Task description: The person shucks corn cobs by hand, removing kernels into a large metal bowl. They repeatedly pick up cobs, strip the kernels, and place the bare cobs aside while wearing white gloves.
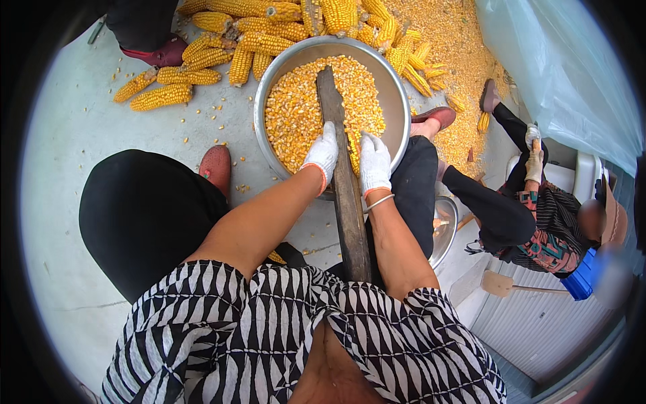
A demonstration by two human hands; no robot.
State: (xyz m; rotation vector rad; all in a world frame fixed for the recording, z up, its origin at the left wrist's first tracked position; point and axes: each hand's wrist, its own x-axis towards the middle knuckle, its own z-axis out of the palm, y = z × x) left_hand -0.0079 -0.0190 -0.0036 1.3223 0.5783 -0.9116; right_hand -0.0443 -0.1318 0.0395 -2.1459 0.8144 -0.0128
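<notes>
A long, dark wooden board (pixel 348 212) slopes from my lap into a round metal basin (pixel 397 108). Loose yellow corn kernels (pixel 292 111) fill much of the basin. My left hand (pixel 323 150), in a white knit glove with an orange cuff, grips the left edge of the board, thumb on top. On the other side, my right hand (pixel 375 160), gloved the same way, holds a corn cob (pixel 354 154) lengthwise against the board's right edge. Part of that cob is hidden by my fingers and the board.
Whole corn cobs (pixel 272 28) are heaped behind the basin, some lying loose at left. Kernels cover the floor (pixel 454 45) at upper right. A co-worker (pixel 550 222) sits at right near a second metal bowl (pixel 445 227). Plastic sheeting (pixel 560 60) hangs above. Another person's shoe (pixel 156 53) is upper left.
</notes>
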